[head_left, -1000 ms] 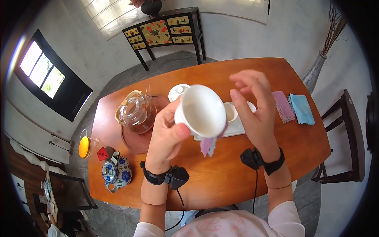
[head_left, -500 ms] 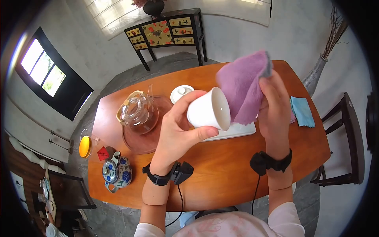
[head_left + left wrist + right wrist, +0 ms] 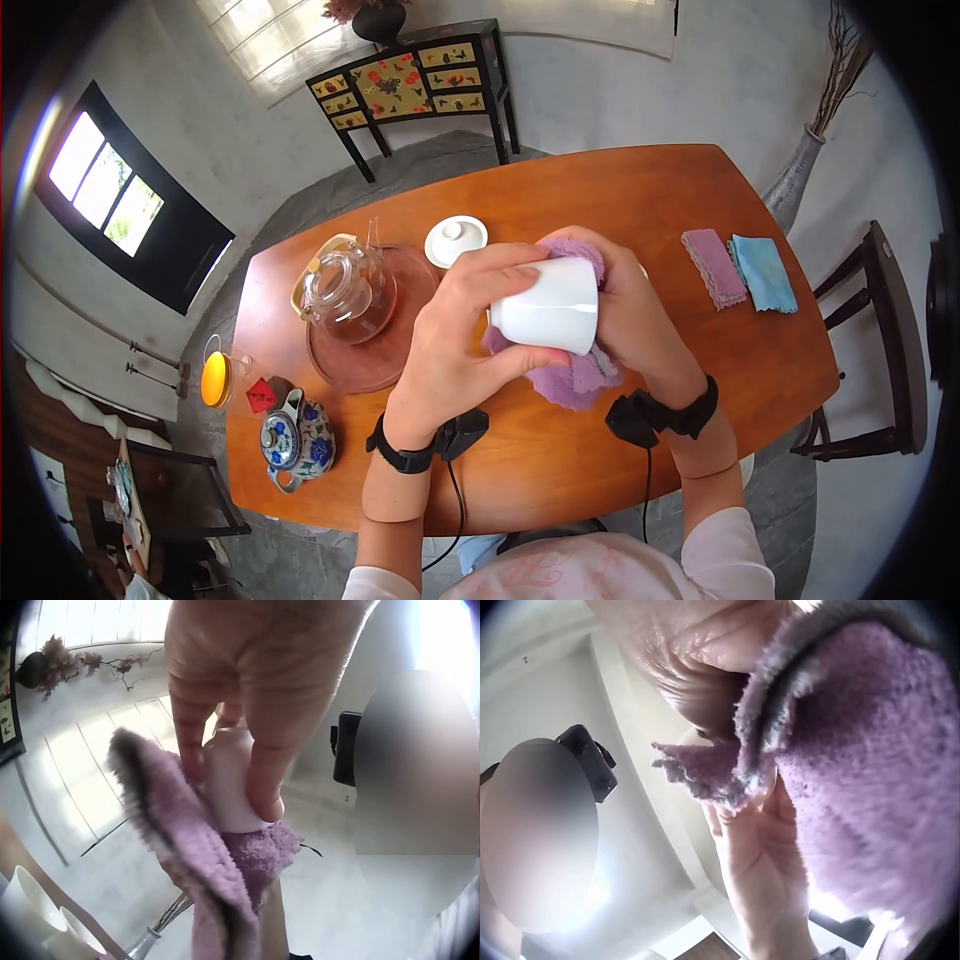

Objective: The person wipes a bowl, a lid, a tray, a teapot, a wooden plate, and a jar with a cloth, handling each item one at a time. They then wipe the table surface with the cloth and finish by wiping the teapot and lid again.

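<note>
A white cup point(image 3: 548, 305) lies on its side in the air above the table, its wide end toward the right hand. My left hand point(image 3: 455, 335) grips it, thumb below and fingers above; in the left wrist view the left hand point(image 3: 259, 682) pinches the cup point(image 3: 231, 780). A fluffy purple cloth point(image 3: 570, 385) with a grey edge hangs under and behind the cup. My right hand point(image 3: 635, 315) holds that cloth against the cup's wide end, its fingertips hidden. The cloth point(image 3: 877, 750) fills much of the right wrist view.
A white lid point(image 3: 456, 240) lies behind the left hand. To the left are a glass teapot point(image 3: 345, 290) on a round brown tray point(image 3: 335, 370), a blue-flowered teapot point(image 3: 300, 437) and a yellow-lidded jar point(image 3: 214, 379). Folded pink point(image 3: 714, 268) and blue point(image 3: 764, 273) cloths lie at the right.
The right hand has brought the purple cloth down and left, from beside the cup to its wide end. The cup has turned slightly, and its opening no longer shows.
</note>
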`<state>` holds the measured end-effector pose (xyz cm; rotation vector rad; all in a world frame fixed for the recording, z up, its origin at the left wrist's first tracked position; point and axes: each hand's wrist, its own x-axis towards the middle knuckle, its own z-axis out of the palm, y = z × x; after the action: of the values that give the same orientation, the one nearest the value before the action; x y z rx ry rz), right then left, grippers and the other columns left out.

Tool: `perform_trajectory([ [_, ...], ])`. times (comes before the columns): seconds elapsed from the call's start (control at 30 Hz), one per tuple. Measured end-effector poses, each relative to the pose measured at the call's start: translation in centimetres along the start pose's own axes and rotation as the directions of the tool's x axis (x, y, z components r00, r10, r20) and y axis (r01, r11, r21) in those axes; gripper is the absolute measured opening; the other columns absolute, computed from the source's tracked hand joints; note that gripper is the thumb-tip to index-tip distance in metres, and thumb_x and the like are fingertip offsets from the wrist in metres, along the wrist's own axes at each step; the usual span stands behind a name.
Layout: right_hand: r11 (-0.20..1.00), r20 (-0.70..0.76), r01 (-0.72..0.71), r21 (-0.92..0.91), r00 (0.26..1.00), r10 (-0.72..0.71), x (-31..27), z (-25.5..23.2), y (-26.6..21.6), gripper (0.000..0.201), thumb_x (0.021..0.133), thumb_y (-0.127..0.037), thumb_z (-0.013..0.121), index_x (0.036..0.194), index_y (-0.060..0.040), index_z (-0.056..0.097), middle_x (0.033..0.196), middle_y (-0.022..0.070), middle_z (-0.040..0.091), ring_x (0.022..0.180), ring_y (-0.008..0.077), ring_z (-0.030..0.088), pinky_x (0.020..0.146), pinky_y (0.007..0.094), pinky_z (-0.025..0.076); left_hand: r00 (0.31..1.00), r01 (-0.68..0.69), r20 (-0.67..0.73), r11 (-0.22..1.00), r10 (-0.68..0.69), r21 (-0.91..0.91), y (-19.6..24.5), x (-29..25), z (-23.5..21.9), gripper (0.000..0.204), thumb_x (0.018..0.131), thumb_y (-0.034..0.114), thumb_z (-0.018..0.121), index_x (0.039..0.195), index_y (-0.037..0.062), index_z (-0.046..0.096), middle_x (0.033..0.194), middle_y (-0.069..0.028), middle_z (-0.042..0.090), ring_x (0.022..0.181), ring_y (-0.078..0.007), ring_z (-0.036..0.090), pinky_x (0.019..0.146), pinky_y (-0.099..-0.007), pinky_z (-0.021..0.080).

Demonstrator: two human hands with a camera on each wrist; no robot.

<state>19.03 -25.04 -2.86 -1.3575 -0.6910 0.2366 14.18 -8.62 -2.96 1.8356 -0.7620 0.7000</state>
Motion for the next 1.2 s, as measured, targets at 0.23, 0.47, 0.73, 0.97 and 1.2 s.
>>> perform_trajectory([
  [0.23, 0.951, -0.076, -0.022, 0.308, 0.996, 0.047, -2.2, 0.7, -1.1, 0.031, 0.082, -0.012, 0.065, 0.109, -0.0010, 0.057, 0.095, 0.0030, 0.062, 0.087, 0.0109, 0.060, 0.076, 0.0251, 0.049, 0.959, -0.282, 0.124, 0.879, 0.253, 0.385, 1.1, 0.3, -0.3, 0.056, 0.062, 0.019, 0.080, 0.110, 0.0069, 0.054, 0.112, -0.0163, 0.056, 0.099, -0.0308, 0.057, 0.079, -0.0380, 0.051],
  [0.47, 0.966, 0.019, 0.061, -0.251, 0.998, -0.058, -0.6, -0.4, -1.3, 0.026, 0.081, -0.014, 0.067, 0.101, -0.0019, 0.056, 0.089, 0.0061, 0.064, 0.083, 0.0124, 0.061, 0.069, 0.0282, 0.048, 0.976, -0.078, -0.173, 0.959, 0.129, 0.273, 0.8, -0.5, 0.6, 0.054, 0.069, 0.037, 0.080, 0.094, -0.0032, 0.054, 0.078, -0.0091, 0.061, 0.065, -0.0176, 0.061, 0.057, -0.0238, 0.049],
  [0.73, 0.919, -0.060, 0.065, -0.389, 0.994, -0.095, -0.7, 0.4, -1.4, 0.019, 0.079, -0.004, 0.058, 0.097, -0.0014, 0.057, 0.089, 0.0133, 0.062, 0.081, 0.0192, 0.063, 0.070, 0.0304, 0.049, 0.756, 0.644, 0.134, 0.692, -0.641, -0.325, 2.0, -0.4, 0.2, 0.056, 0.092, 0.051, 0.046, 0.107, -0.0026, 0.052, 0.072, -0.0078, 0.058, 0.056, -0.0139, 0.055, 0.046, -0.0227, 0.045],
  [0.97, 0.926, -0.080, 0.181, 0.331, 0.983, -0.164, -1.5, 0.5, -0.1, 0.033, 0.088, -0.016, 0.059, 0.118, -0.0036, 0.049, 0.108, 0.0046, 0.057, 0.097, 0.0123, 0.057, 0.084, 0.0283, 0.048, 0.985, -0.165, 0.028, 0.892, 0.170, 0.420, -0.5, -0.1, 0.7, 0.063, 0.078, 0.042, 0.068, 0.120, 0.0009, 0.045, 0.109, -0.0147, 0.054, 0.095, -0.0317, 0.052, 0.074, -0.0370, 0.047],
  [1.2, 0.599, 0.186, 0.480, -0.640, 0.854, -0.486, -0.6, -0.4, -0.3, 0.022, 0.078, -0.008, 0.062, 0.096, -0.0012, 0.052, 0.090, 0.0126, 0.061, 0.081, 0.0258, 0.061, 0.069, 0.0323, 0.049, 0.647, 0.756, 0.287, 0.644, -0.707, -0.118, 2.5, 0.3, -0.9, 0.060, 0.096, 0.050, 0.032, 0.088, -0.0024, 0.061, 0.064, -0.0095, 0.056, 0.058, -0.0195, 0.054, 0.057, -0.0327, 0.044],
])
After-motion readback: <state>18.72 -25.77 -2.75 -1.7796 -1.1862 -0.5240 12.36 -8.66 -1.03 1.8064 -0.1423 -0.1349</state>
